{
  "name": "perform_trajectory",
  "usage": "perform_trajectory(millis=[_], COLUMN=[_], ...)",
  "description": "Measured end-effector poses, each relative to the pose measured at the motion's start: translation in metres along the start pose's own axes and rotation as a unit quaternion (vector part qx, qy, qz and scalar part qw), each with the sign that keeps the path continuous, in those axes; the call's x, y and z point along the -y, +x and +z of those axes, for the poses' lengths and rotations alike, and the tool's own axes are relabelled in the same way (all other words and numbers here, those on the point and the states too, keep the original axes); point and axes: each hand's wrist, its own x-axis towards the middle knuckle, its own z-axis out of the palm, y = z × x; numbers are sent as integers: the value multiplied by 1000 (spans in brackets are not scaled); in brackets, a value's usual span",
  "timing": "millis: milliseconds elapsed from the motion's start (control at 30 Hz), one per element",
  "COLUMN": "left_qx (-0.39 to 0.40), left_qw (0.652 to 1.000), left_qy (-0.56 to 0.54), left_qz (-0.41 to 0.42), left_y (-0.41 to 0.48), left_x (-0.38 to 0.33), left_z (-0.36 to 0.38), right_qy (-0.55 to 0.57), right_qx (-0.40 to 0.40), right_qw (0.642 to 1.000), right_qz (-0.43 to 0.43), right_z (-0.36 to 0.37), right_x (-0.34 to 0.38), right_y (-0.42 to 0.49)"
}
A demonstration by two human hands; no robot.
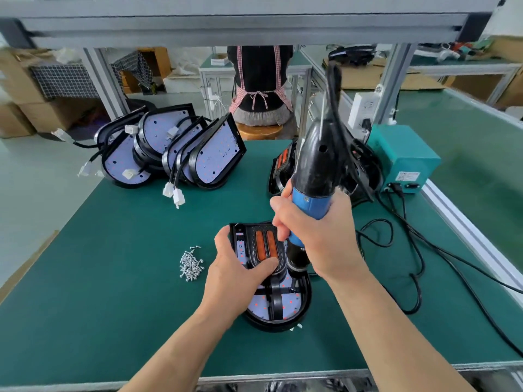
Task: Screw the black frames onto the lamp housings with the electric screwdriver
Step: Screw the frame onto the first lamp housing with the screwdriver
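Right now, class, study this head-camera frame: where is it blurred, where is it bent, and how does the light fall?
Head view: the top beam is smeared by motion; the table edges splay under the wide lens; the screwdriver top and cord look soft; left hand, right hand, housing and screws are sharp; light is even, shadows faint.

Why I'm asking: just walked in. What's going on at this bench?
A person is fastening a black frame to a lamp housing. The left hand holds the frame down; the right hand grips the electric screwdriver, tip down at the frame's right side. Loose screws lie beside it; more housings wait behind.
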Motion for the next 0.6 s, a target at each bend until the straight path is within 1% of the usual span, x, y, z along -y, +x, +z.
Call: perform_trajectory(millis=[133, 167, 233, 333, 467, 600], left_qx=[2, 3, 3, 8, 15, 25], left_qw=[1000, 1000, 1000, 999, 999, 998], left_qy=[-3, -5, -17, -39, -47, -53], left_qz=[-4, -2, 2, 4, 5, 4], left_y=[0, 0, -1, -1, -3, -5], left_x=[2, 3, 4, 6, 4, 1], left_z=[0, 0, -2, -3, -4, -7], right_qy=[-23, -17, 38, 115, 142, 142], right_qx=[60, 67, 64, 10, -79, -160], right_qw=[998, 997, 997, 993, 980, 966], right_qz=[14, 14, 2, -39, -117, -147], right_z=[8, 8, 5, -3, -12, -12], right_x=[3, 6, 19, 45, 68, 78], right_y=[-1, 0, 6, 19, 20, 6])
